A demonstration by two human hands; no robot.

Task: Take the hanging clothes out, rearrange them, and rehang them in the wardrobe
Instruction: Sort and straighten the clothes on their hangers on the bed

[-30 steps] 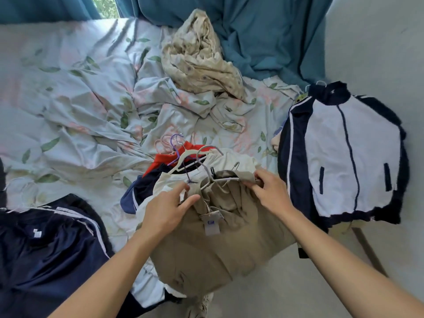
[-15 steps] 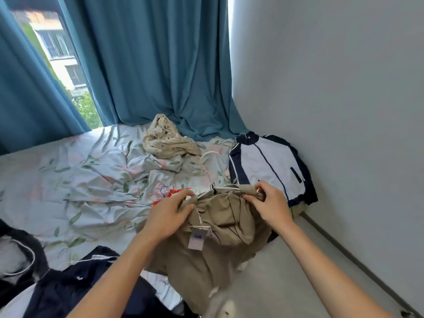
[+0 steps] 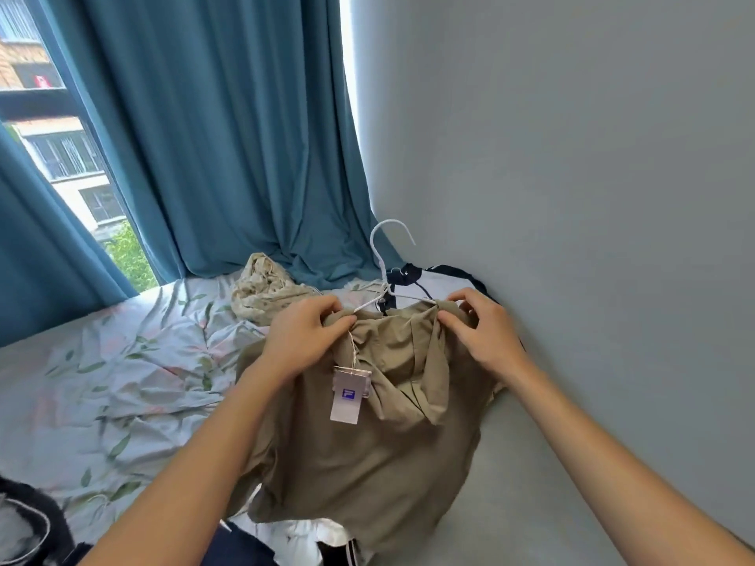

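Observation:
A khaki garment [image 3: 367, 455] hangs on a white hanger [image 3: 384, 259], lifted above the bed. My left hand [image 3: 304, 341] grips its left shoulder and my right hand [image 3: 480, 332] grips its right shoulder. A white price tag [image 3: 349, 396] with a blue logo dangles from a string at the collar. The hanger's hook stands upright between my hands. The wardrobe is out of view.
Behind the garment lies a white and navy jacket [image 3: 425, 281] by the wall. A cream crumpled cloth [image 3: 265, 290] sits on the floral bedsheet [image 3: 122, 381]. Dark clothes [image 3: 36, 524] lie at the lower left. Teal curtains [image 3: 212, 136] hang beyond, with a grey wall at right.
Both hands have lifted the khaki garment off the pile on the bed and raised it. The hanger hook now shows upright, and the view has tilted upward.

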